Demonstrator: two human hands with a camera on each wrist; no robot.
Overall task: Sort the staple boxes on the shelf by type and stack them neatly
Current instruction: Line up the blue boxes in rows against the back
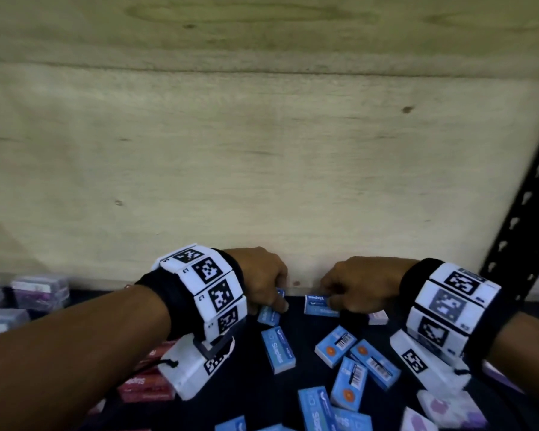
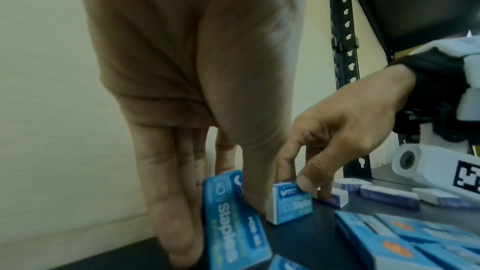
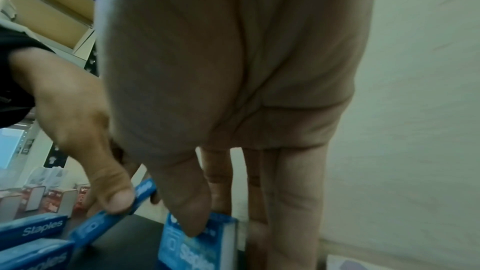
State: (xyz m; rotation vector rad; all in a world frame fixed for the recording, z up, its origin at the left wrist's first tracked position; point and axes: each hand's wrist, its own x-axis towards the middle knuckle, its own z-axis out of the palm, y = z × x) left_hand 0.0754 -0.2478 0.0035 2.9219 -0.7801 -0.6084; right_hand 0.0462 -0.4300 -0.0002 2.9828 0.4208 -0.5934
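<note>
You've got a blue staple box in each hand back by the plywood wall [image 1: 262, 166], probably starting the blue stack there. Your left hand [image 1: 259, 275] pinches its box [image 1: 269, 314] tipped up, long axis running toward you; your right hand [image 1: 355, 284] pinches the other box [image 1: 319, 304] on its edge, long axis sideways along the wall.

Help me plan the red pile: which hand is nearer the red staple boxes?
Left. The left hand grips a blue box just right of the red staple boxes, which lie under that forearm; the right hand is farther right, across the scattered blue boxes.
</note>
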